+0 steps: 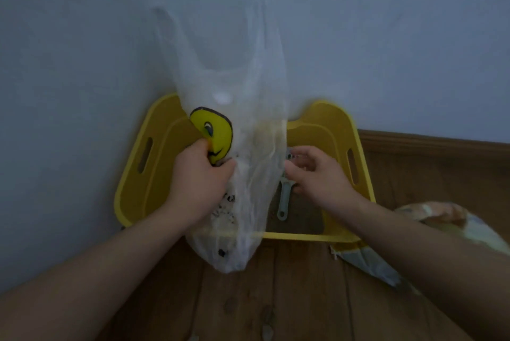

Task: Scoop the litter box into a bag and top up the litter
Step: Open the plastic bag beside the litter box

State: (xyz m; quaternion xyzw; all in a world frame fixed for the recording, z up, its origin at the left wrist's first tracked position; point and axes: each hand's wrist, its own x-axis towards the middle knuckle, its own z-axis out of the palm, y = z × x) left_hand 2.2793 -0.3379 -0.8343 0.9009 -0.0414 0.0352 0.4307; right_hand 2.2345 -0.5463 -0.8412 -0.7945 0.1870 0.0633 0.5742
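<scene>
Thin, crinkled translucent bag [248, 97] is gripped mid-height by left hand [201, 178]; right hand [317, 175] is held just beside it, fingers loosely curled, apparently empty.

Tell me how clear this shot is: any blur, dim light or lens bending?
Head view: dim, bluish, even light, with no hard shadows or glare. Head view: the right hand and the top of the plastic bag are motion-smeared, while the left hand gripping it is sharper. Head view: the wide-angle lens slightly bows the litter box rim.
</scene>
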